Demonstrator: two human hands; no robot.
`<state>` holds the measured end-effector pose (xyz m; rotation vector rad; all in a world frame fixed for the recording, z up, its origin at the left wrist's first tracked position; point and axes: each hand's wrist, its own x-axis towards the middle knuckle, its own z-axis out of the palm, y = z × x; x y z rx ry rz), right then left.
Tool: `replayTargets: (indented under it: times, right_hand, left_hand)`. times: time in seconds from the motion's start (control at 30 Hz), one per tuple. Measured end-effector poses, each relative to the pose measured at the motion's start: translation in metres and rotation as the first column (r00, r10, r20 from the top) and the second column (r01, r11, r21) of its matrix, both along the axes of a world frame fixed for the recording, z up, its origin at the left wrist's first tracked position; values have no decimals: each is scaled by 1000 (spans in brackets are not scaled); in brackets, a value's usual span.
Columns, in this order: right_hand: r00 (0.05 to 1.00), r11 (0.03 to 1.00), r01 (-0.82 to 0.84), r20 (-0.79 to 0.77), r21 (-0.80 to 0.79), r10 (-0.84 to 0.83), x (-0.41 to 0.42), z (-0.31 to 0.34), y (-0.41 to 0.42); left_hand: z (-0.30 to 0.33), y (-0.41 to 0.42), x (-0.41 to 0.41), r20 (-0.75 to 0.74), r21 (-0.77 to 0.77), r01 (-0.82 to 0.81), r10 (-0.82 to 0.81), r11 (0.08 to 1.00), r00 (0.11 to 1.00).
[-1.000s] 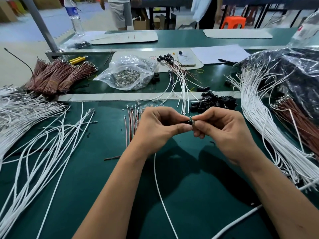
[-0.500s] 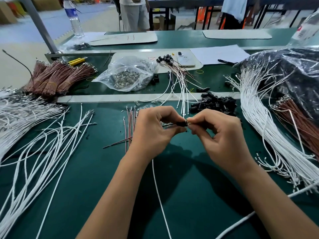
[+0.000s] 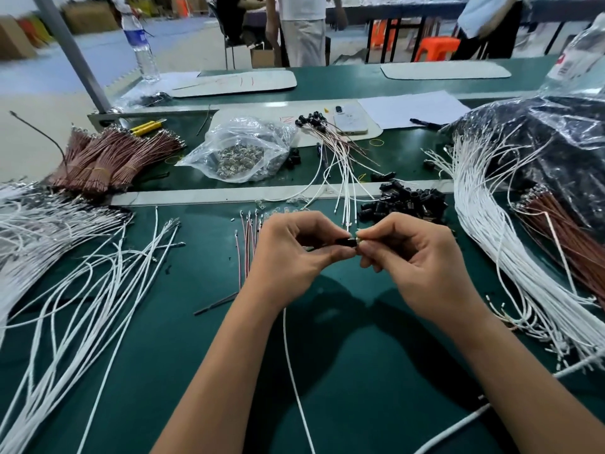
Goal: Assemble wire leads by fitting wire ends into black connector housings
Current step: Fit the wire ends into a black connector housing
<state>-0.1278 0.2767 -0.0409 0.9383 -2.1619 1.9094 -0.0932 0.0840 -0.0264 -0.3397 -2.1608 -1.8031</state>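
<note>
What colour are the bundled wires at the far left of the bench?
Reddish brown, with metal tips; the bundled wires show clearly in the head view.

Bright, even light; soft shadows under forearms; background blurred, perhaps motion; edges bowed.

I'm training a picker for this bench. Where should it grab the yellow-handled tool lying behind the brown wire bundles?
Probably the yellow handles, pinched across their width from above. The yellow-handled tool lies flat on the green table, its long sides exposed. The brown wire bundles crowd its near side, so coming straight down seems safest.
</note>
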Motion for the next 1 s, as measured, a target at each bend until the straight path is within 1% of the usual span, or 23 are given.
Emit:
replayTargets:
  times: [0.1, 0.17, 0.23, 0.37, 0.43, 0.53, 0.63, 0.73, 0.9, 1.0]
  right_hand:
    - [1000, 999, 19, -22, 33, -19, -1, -3, 0]
    - [1000, 999, 23, -20, 46, -22, -2, -4, 0]
    - [1000, 999, 9, 2, 37, -9, -3, -6, 0]
    - [998, 999, -37, 49, 5, 37, -4, -7, 1]
    - [997, 998, -55, 54, -12, 56, -5, -6, 1]
    - [994, 996, -87, 67, -26, 88, -6, -5, 2]
    - [988, 992, -125, 89, 4, 124, -8, -5, 5]
    - [990, 993, -115, 82, 4, 115, -7, -3, 5]
    - [991, 996, -89, 104, 29, 85, -4, -3, 1]
    - [992, 998, -61, 111, -27, 63, -2, 0, -1]
  left_hand:
    - [-2, 1, -1, -21, -22, -14, 14, 1000, 1000]
    - [-5, 1, -2, -37, -67, -32, 30, 997, 999]
    - [-6, 1, -2, -51, -100, -47, 42, 994, 998]
    - [-8, 2, -2, -51, -114, -63, 57, 991, 997]
    - [-8, 3, -2, -41, -101, -65, 61, 993, 997]
    - [-7, 2, -2, 4, -33, -35, 35, 999, 999]
    - [-7, 0, -1, 49, -41, 12, -10, 999, 999]
    - [-3, -1, 1, 65, -20, 17, -15, 1000, 998]
    - [-1, 0, 4, 111, -39, 13, -9, 999, 994]
    - [2, 1, 6, 108, 34, -2, -1, 999, 994]
